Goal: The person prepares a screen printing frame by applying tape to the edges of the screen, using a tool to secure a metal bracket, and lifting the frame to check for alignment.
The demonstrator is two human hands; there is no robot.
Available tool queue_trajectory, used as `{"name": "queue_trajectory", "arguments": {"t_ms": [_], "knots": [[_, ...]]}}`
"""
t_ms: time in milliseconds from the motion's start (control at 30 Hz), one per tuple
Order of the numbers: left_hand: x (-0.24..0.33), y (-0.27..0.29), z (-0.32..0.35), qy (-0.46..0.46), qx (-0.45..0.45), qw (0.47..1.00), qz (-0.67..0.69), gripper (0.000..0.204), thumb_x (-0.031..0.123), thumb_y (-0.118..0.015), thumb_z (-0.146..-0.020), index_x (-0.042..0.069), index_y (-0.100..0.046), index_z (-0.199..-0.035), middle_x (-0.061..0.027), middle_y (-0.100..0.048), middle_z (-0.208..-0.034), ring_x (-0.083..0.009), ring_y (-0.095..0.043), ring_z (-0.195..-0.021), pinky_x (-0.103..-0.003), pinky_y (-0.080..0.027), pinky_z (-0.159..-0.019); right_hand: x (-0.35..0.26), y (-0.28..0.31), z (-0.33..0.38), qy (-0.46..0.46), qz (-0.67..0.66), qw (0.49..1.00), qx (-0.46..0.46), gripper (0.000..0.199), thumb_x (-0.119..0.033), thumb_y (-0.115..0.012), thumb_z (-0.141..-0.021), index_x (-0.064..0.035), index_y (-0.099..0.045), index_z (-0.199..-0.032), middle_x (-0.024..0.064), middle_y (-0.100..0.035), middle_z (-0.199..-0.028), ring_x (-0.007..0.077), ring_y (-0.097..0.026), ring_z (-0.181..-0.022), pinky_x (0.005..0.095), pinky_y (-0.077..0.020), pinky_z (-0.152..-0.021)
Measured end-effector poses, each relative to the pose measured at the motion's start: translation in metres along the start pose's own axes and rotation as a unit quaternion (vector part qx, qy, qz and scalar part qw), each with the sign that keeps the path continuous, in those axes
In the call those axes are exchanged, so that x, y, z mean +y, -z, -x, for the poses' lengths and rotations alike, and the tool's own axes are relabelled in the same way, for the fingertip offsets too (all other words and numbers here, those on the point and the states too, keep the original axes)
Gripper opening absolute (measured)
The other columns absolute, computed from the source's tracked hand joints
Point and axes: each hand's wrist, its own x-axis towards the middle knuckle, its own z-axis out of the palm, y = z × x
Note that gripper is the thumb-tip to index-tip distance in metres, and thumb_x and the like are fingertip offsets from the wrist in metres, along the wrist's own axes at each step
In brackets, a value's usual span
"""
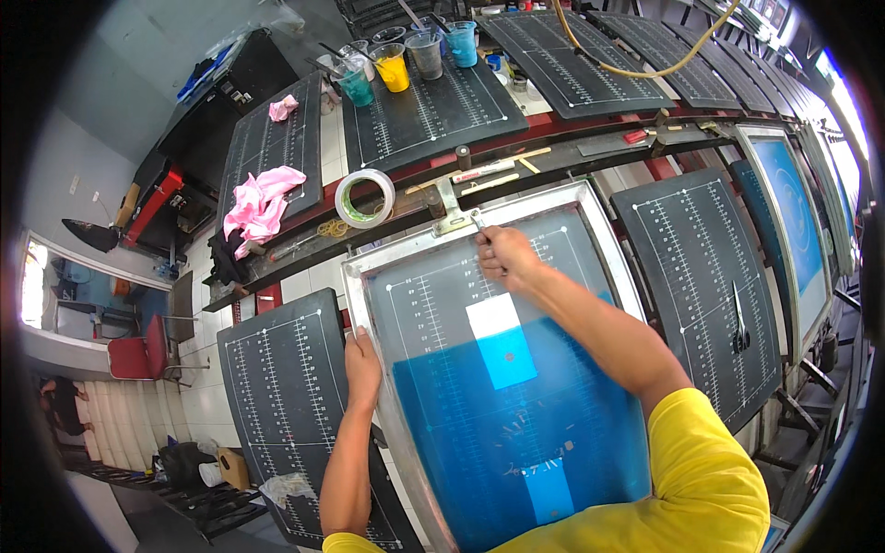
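A silk-screen frame (424,488) with a metal rim and blue-coated mesh lies in front of me over a dark printing board. White and light-blue rectangles show through the mesh. My left hand (362,367) grips the frame's left side. At the far rim, my right hand (509,257) is closed in a fist beside the metal hinge clamp (450,210). A small metal tool (477,221) pokes out of that fist toward the clamp; its kind is hard to make out.
Tape roll (365,199), marker (484,171) and pink cloth (263,205) lie along the far rail. Ink cups (392,69) stand on a board behind. Scissors (740,323) rest on the right board (691,249); another screen (784,212) stands beyond. A hose (636,73) hangs overhead.
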Motion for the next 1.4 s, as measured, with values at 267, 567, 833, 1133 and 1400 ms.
{"name": "queue_trajectory", "arguments": {"t_ms": [267, 567, 833, 1133, 1400], "knots": [[-0.006, 0.005, -0.003, -0.051, 0.032, 0.997, -0.041, 0.051, 0.037, -0.034, -0.104, -0.008, -0.057, -0.106, -0.0265, -0.062, -0.095, -0.0391, -0.06, -0.091, -0.044, -0.044, -0.083, 0.008, -0.026, 0.003, 0.035, 0.032, 0.998, 0.039, 0.019, -0.021, -0.039, -0.096, -0.0061, -0.049, -0.088, 0.0004, -0.041, -0.059, 0.01, -0.033, -0.044, 0.0285, -0.0246, -0.039], [-0.015, 0.003, 0.006, -0.084, 0.063, 0.993, -0.06, 0.043, 0.03, -0.04, -0.102, -0.009, -0.059, -0.104, -0.0289, -0.064, -0.091, -0.044, -0.061, -0.087, -0.048, -0.045, -0.079, -0.007, 0.052, 0.101, 0.243, 0.209, 0.947, -0.032, 0.027, -0.024, -0.047, -0.099, -0.0011, -0.058, -0.109, 0.0033, -0.054, -0.066, 0.0123, -0.051, -0.057, 0.0285, -0.0414, -0.051], [-0.016, 0.008, 0.06, -0.165, 0.141, 0.96, -0.175, 0.042, 0.023, -0.04, -0.101, -0.005, -0.048, -0.132, -0.0283, -0.057, -0.123, -0.0437, -0.054, -0.114, -0.046, -0.043, -0.097, 0.015, 0.181, 0.257, 0.337, 0.488, 0.76, 0.267, 0.027, -0.025, -0.062, -0.09, 0.0016, -0.062, -0.093, 0.0155, -0.06, -0.072, 0.0202, -0.058, -0.067, 0.036, -0.0425, -0.061], [-0.06, 0.025, 0.286, -0.134, 0.118, 0.971, -0.16, 0.042, 0.02, -0.037, -0.103, -0.01, -0.046, -0.131, -0.0297, -0.053, -0.128, -0.0437, -0.052, -0.118, -0.044, -0.042, -0.099, 0.148, 0.233, 0.381, 0.209, 0.522, 0.751, 0.347, 0.026, -0.025, -0.057, -0.093, 0.0005, -0.061, -0.092, 0.0166, -0.053, -0.063, 0.0247, -0.05, -0.056, 0.0397, -0.0406, -0.056], [-0.076, 0.032, 0.349, 0.029, 0.061, 0.992, -0.109, 0.043, 0.026, -0.033, -0.104, -0.011, -0.056, -0.108, -0.0337, -0.061, -0.099, -0.0491, -0.058, -0.096, -0.049, -0.044, -0.083, 0.161, 0.245, 0.376, 0.28, 0.485, 0.747, 0.358, 0.026, -0.025, -0.057, -0.094, 0.0004, -0.06, -0.091, 0.0149, -0.057, -0.066, 0.0268, -0.052, -0.058, 0.0395, -0.0426, -0.059]]}}
